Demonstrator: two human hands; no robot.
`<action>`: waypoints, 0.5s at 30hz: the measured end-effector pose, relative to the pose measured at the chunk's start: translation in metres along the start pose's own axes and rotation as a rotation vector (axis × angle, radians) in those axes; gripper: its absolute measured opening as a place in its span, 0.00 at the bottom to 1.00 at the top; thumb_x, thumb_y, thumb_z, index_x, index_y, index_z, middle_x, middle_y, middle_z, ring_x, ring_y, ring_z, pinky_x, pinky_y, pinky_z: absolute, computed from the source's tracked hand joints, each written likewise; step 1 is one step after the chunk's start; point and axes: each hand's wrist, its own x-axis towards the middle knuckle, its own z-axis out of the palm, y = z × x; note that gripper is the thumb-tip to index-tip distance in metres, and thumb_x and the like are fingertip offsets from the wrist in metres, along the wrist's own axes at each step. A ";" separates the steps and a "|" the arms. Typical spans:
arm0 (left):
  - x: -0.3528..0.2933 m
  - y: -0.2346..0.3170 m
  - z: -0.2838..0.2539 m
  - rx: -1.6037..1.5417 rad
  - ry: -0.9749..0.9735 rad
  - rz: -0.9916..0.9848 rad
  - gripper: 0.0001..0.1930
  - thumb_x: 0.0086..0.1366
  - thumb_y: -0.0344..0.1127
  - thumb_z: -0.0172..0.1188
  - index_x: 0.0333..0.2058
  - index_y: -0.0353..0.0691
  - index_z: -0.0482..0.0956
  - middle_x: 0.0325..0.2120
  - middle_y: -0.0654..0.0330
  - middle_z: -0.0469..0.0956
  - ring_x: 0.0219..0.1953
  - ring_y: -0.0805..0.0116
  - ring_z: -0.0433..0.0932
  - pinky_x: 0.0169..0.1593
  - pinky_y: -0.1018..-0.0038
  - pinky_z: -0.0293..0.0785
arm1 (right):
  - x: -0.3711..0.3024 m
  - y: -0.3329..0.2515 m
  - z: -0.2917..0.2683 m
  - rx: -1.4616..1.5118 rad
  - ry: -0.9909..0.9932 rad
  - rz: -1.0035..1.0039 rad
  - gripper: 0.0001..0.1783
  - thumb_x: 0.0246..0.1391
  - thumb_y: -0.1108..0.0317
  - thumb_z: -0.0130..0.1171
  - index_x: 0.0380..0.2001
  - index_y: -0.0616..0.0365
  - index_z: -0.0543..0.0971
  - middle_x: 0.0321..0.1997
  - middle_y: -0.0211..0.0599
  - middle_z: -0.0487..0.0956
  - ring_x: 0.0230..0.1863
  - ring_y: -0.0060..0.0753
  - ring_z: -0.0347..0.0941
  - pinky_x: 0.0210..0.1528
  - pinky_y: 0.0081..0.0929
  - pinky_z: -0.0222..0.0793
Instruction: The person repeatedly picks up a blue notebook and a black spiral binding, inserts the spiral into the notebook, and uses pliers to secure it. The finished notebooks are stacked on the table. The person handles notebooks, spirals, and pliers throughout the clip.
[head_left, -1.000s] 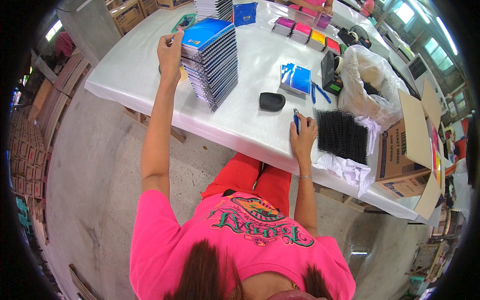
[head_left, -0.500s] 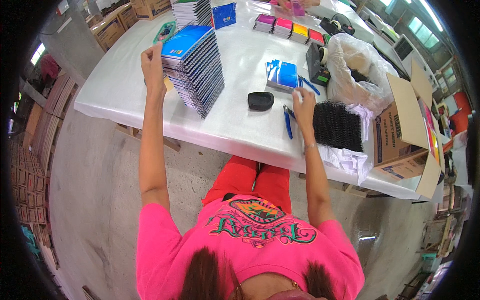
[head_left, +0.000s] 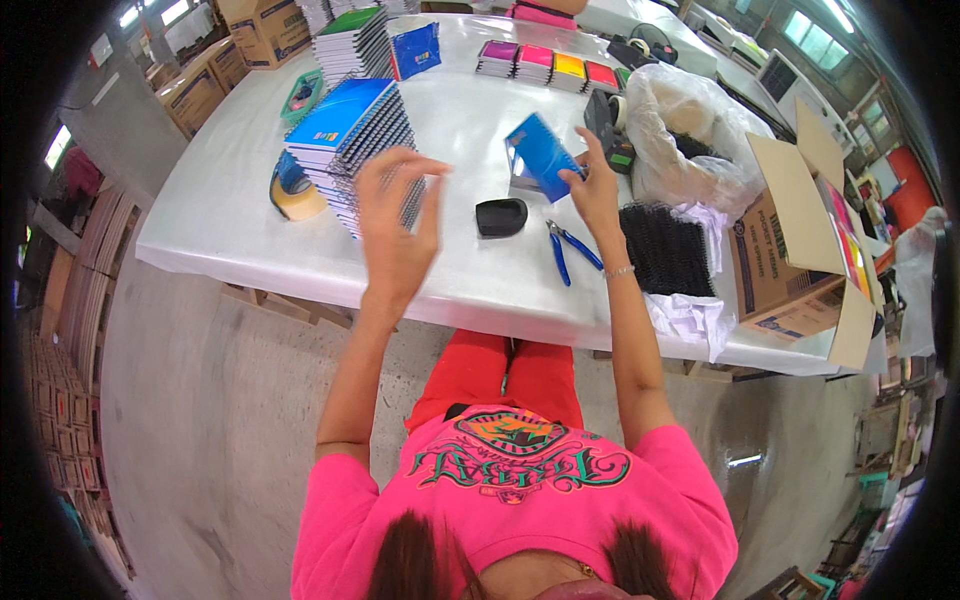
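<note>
Our left hand [head_left: 400, 222], half-curled and apparently empty, hung left of centre, having left the top edge of one blue notebook stack [head_left: 345, 110]. Our right hand [head_left: 597, 190] now pinched one blue cover [head_left: 541, 155], raised near upper centre; one visible pair of pliers [head_left: 560, 262] lay below.

The held notebook [head_left: 543, 155] has a blue cover with paler streaks. The notebook stack [head_left: 345, 110] shows a blue top, white page edges and dark spirals. The pliers [head_left: 560, 262] have blue handles; the coils [head_left: 668, 250] are black. The pads [head_left: 567, 68] run purple, pink, yellow, red. The worktop [head_left: 210, 210] is white, the printed shirt [head_left: 525, 520] pink.
</note>
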 end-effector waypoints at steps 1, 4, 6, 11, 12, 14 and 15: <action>-0.001 0.008 0.011 -0.043 -0.117 0.015 0.20 0.60 0.27 0.63 0.52 0.46 0.75 0.47 0.58 0.74 0.54 0.57 0.71 0.61 0.60 0.61 | -0.011 -0.020 -0.009 0.042 -0.051 -0.059 0.45 0.44 0.83 0.65 0.66 0.44 0.64 0.30 0.39 0.77 0.34 0.35 0.77 0.40 0.32 0.72; -0.008 0.030 0.040 0.115 -0.325 0.127 0.23 0.61 0.26 0.58 0.55 0.48 0.73 0.47 0.60 0.76 0.56 0.64 0.73 0.70 0.45 0.43 | -0.043 -0.052 -0.029 -0.045 -0.181 -0.192 0.49 0.44 0.84 0.64 0.69 0.41 0.61 0.32 0.43 0.78 0.35 0.42 0.77 0.42 0.35 0.72; -0.022 0.027 0.054 0.198 -0.453 0.128 0.21 0.61 0.28 0.60 0.54 0.49 0.74 0.46 0.63 0.77 0.53 0.65 0.75 0.70 0.45 0.44 | -0.063 -0.064 -0.038 -0.085 -0.235 -0.253 0.50 0.43 0.84 0.65 0.70 0.40 0.60 0.32 0.45 0.78 0.35 0.44 0.77 0.42 0.36 0.72; -0.036 0.026 0.072 0.150 -0.687 0.070 0.11 0.63 0.28 0.57 0.44 0.46 0.78 0.36 0.63 0.80 0.44 0.64 0.79 0.69 0.44 0.45 | -0.098 -0.058 -0.055 0.126 -0.234 -0.176 0.46 0.48 0.78 0.65 0.70 0.45 0.61 0.32 0.44 0.78 0.33 0.42 0.76 0.43 0.35 0.72; -0.039 0.026 0.070 0.127 -0.680 0.030 0.10 0.63 0.27 0.57 0.43 0.45 0.78 0.36 0.63 0.80 0.44 0.63 0.79 0.69 0.45 0.46 | -0.101 -0.049 -0.062 0.101 -0.149 -0.120 0.45 0.48 0.77 0.66 0.69 0.47 0.61 0.31 0.41 0.78 0.33 0.38 0.76 0.43 0.32 0.72; -0.044 0.018 0.066 0.169 -0.649 0.007 0.10 0.63 0.26 0.56 0.43 0.45 0.78 0.36 0.62 0.80 0.45 0.62 0.78 0.69 0.45 0.45 | -0.104 -0.020 -0.089 0.073 0.071 -0.067 0.40 0.51 0.74 0.67 0.68 0.54 0.63 0.29 0.34 0.76 0.31 0.30 0.74 0.40 0.28 0.72; -0.049 0.013 0.062 0.191 -0.636 -0.011 0.10 0.63 0.26 0.56 0.42 0.45 0.78 0.36 0.62 0.80 0.45 0.62 0.78 0.69 0.45 0.45 | -0.106 -0.007 -0.107 -0.011 0.168 0.034 0.37 0.53 0.71 0.66 0.66 0.57 0.66 0.30 0.35 0.75 0.32 0.31 0.73 0.40 0.28 0.71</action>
